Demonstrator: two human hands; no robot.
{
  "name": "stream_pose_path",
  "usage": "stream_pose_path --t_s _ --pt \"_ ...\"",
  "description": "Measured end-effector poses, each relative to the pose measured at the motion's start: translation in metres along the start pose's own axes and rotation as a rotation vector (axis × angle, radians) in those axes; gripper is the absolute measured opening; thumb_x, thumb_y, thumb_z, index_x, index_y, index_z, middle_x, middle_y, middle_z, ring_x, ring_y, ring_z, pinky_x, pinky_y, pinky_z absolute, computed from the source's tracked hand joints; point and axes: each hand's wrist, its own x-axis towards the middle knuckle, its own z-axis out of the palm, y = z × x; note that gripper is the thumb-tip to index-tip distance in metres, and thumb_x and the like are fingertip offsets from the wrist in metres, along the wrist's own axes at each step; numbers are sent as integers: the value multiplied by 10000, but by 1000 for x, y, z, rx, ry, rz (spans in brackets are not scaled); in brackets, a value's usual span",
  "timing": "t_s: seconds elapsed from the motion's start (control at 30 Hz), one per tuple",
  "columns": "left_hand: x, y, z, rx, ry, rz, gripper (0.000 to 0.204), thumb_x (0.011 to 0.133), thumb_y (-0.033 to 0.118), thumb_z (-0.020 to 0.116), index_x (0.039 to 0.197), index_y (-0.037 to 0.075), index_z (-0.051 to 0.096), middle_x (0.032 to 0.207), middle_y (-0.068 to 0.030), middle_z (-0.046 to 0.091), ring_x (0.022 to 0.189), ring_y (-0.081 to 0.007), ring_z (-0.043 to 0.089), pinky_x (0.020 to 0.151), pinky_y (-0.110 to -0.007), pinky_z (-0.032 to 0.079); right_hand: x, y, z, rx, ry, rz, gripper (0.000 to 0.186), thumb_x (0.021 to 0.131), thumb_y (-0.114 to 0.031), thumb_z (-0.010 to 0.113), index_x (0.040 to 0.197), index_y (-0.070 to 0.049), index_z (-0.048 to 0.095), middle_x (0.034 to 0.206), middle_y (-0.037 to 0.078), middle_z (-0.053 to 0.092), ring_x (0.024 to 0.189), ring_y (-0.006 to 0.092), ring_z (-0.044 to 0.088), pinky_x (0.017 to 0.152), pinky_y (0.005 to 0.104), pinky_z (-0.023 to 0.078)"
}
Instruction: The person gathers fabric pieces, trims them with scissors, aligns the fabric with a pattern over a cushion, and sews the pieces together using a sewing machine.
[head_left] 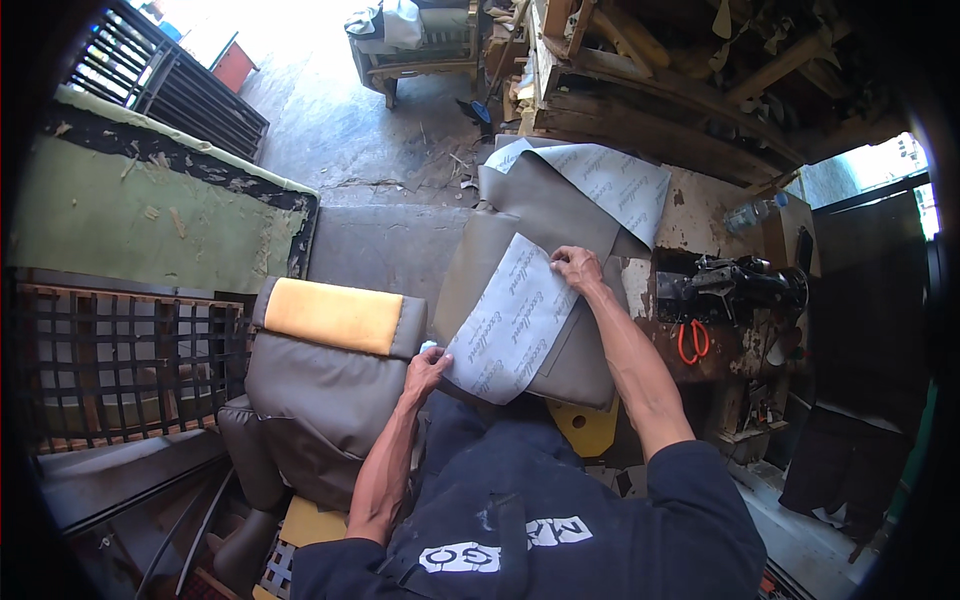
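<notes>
A piece of upholstery vinyl (505, 315), its white printed backing facing up, lies slanted in front of me over brown vinyl. My left hand (427, 370) is closed at its lower left edge, the fingertips pinching there. A small pale bit (428, 346) shows at those fingertips; I cannot tell what it is. At the upper right edge of the piece, my right hand (578, 268) pinches with bent fingers. Beneath and beyond spreads a larger brown vinyl sheet (565, 205), partly folded over so its white backing (620, 180) shows.
On the left sits a brown padded seat (320, 400) with a yellow foam-topped cushion (335, 315). A black sewing machine (735, 290) and orange-handled scissors (692, 342) are at right, near a plastic bottle (755, 213). A green panel (160, 210) and webbed frame (130, 350) stand far left.
</notes>
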Motion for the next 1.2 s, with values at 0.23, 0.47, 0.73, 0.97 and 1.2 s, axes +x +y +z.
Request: stream_pose_path --t_s 0.23,0.47,0.73,0.97,1.2 --pt "-7 -19 -2 -18 -34 54 352 947 259 722 1199 13 702 990 -101 747 890 -167 670 811 -331 519 -17 -8 10 -38 3 -39 284 821 -331 750 1058 -179 788 1024 104 773 1030 287 718 980 419 513" --pt "-14 -23 1 -154 -88 -22 308 973 208 689 1208 10 672 994 -87 728 869 -160 660 754 -334 532 -22 -16 16 -71 44 53 303 812 -361 761 1065 -198 792 1045 87 773 1076 274 692 1007 421 478" --pt "-25 -17 7 -455 -125 -45 277 991 192 663 1194 4 653 1030 -82 705 900 -196 685 783 -361 581 -37 5 11 -11 290 -38 400 899 -400 712 1225 -168 716 1162 147 665 1176 324 603 1004 434 476" --pt "-46 -62 29 -1204 -169 -144 531 952 183 721 1422 125 480 1394 -83 566 1297 -272 531 1077 -499 438 -105 169 -45 -166 767 358 452 896 -135 667 1339 -89 591 1279 219 587 1190 397 572 1034 474 459" --pt "-58 -66 67 -1473 -224 -277 562 930 198 741 1425 110 488 1394 -70 581 1328 -276 518 1167 -462 367 -169 277 -65 -193 577 494 626 844 -30 603 1457 -75 483 1360 264 537 1314 466 482 1125 495 389"
